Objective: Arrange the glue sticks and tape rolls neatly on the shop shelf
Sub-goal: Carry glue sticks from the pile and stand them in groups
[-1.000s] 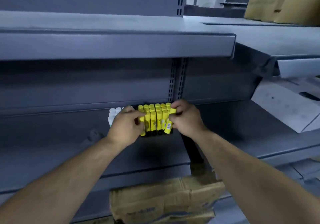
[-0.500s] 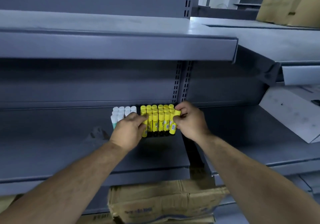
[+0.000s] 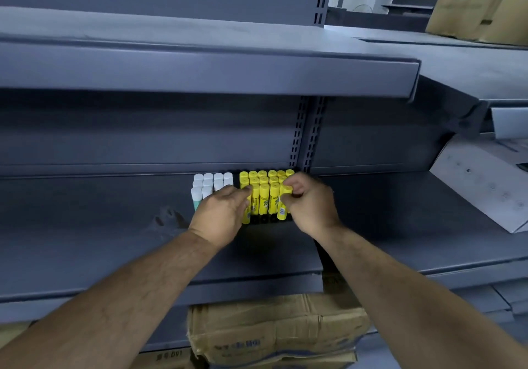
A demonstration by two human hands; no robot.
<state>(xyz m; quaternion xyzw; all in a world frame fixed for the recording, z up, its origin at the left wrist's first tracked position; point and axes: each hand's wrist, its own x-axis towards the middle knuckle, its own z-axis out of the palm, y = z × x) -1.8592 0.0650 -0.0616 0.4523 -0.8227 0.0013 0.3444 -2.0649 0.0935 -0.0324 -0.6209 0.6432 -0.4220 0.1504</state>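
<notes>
From the head camera, we see our left hand point(image 3: 220, 214) laid with near-straight fingers against the left flank of the upright yellow plastic glue sticks point(image 3: 264, 197), while our right hand point(image 3: 307, 205) curls round the front-right stick. The block stands at the back of the grey metal shelf point(image 3: 100, 240), just beside the white-capped glue sticks point(image 3: 208, 185). A crooked shove, we judge, could topple these tight rows like dominoes. The brown cardboard carton point(image 3: 274, 334) below the shelf is shut, so its contents are hidden.
</notes>
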